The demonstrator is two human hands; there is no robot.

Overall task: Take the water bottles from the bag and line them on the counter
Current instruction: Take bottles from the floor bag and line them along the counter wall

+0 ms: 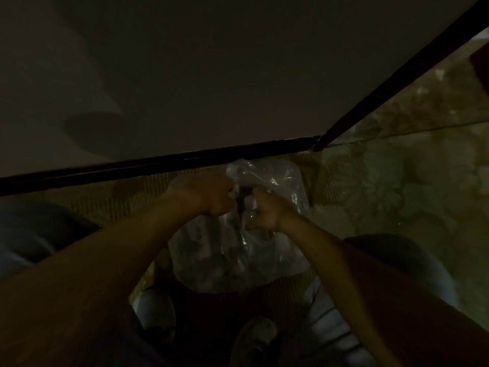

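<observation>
A clear plastic bag (pixel 227 260) hangs low in the middle of the dim head view, below the counter's edge. My left hand (pixel 211 196) grips the bag's top on the left side. My right hand (pixel 266 210) grips the top on the right side, close to the left hand. Faint rounded shapes show through the plastic; I cannot tell whether they are water bottles. The grey counter top (pixel 238 75) fills the upper half of the view, with a dark edge strip (pixel 158 165) along its front.
A patterned floor (pixel 397 194) lies to the right of the counter. My shoes (pixel 254 337) show at the bottom, on a dark mat. The counter's right edge (pixel 397 72) runs diagonally up to the top right corner.
</observation>
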